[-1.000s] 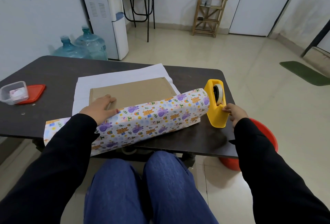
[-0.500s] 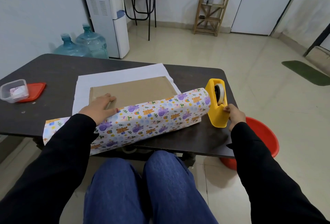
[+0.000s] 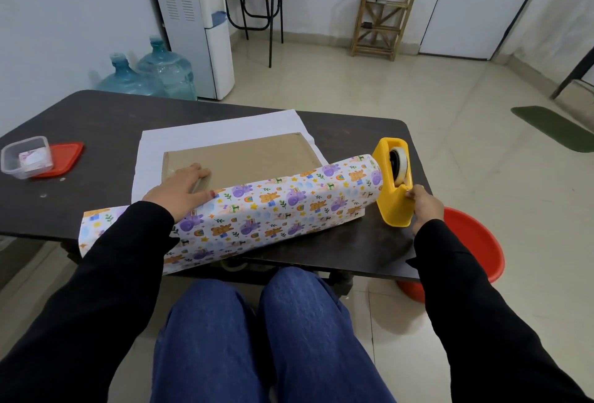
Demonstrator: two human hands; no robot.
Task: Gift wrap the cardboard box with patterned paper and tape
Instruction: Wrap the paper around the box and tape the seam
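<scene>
A flat brown cardboard box [image 3: 244, 158] lies on the white back side of the patterned paper [image 3: 276, 209], which spreads across the dark table [image 3: 80, 119]. The paper's near edge is folded up over the box's front side, its cartoon print facing me. My left hand [image 3: 180, 188] lies flat on the box and the paper's folded edge, fingers straight. At the paper's right end stands a yellow tape dispenser [image 3: 393, 182] holding a roll of tape. My right hand [image 3: 424, 203] pinches something at the dispenser's cutter end; the tape itself is too thin to make out.
A clear plastic container [image 3: 27, 156] sits on a red lid [image 3: 62, 159] at the table's left. A red basin [image 3: 472, 245] stands on the floor to the right of the table. Water bottles [image 3: 151, 74] and a dispenser [image 3: 193, 16] stand behind.
My right hand has drawn slightly away from the dispenser towards me. My left hand stays pressed on the box and paper.
</scene>
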